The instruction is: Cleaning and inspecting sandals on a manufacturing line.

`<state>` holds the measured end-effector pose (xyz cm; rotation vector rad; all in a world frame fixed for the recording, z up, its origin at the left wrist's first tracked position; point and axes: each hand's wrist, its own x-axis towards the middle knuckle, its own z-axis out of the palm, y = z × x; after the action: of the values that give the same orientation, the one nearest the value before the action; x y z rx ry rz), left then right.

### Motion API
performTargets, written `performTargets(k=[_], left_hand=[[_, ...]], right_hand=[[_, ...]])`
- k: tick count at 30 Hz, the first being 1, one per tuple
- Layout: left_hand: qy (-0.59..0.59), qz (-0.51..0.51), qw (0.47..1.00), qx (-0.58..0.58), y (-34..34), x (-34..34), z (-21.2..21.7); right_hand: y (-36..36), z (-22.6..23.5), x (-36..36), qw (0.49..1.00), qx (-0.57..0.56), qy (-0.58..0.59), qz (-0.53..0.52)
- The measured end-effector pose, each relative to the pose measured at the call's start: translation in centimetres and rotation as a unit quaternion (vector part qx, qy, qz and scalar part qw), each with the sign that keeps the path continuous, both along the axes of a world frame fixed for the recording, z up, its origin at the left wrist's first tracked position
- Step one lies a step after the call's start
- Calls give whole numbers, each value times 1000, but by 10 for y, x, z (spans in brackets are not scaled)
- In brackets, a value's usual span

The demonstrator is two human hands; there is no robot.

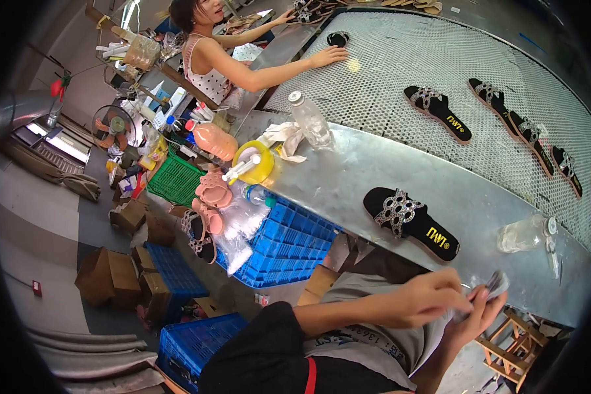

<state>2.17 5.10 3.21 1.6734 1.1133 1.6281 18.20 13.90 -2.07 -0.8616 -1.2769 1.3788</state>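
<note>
My right hand [481,314] is closed around a small greyish, shiny thing [498,284] above my lap; its exact kind I cannot make out. Close beside it, my left hand [433,299] has its fingers bent together, reaching toward that thing, and what lies between its fingertips is hidden. On the metal table edge in front of my hands rests a black sandal [410,223] with a jewelled cut-out strap and yellow lettering on the insole. To the right of that sandal, a clear jar [522,234] with a white cap lies on its side.
Black sandals [438,113] lie on the white mesh conveyor [387,72]. Across it, a co-worker's hand [328,57] touches one. A clear bottle [313,121], white cloth [284,139] and yellow tape roll [256,167] are on the left. Blue crates [295,240] and a wooden stool [513,348] stand below.
</note>
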Motion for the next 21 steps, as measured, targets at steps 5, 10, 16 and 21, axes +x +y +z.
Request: performTargets(k=[5,10,16,21], left_hand=[[-170,-214,958,86,20,37,78],[-299,-259,908,142,39,70,103],[-226,-207,948,81,32,70,78],[-329,-312,883,122,39,74,108]], right_hand=[[36,-16,-40,999,-31,40,-10],[46,-34,-42,1000,-22,-7,-5],[39,-17,-37,998,-20,-54,14],[55,-42,-35,997,-37,-67,26]])
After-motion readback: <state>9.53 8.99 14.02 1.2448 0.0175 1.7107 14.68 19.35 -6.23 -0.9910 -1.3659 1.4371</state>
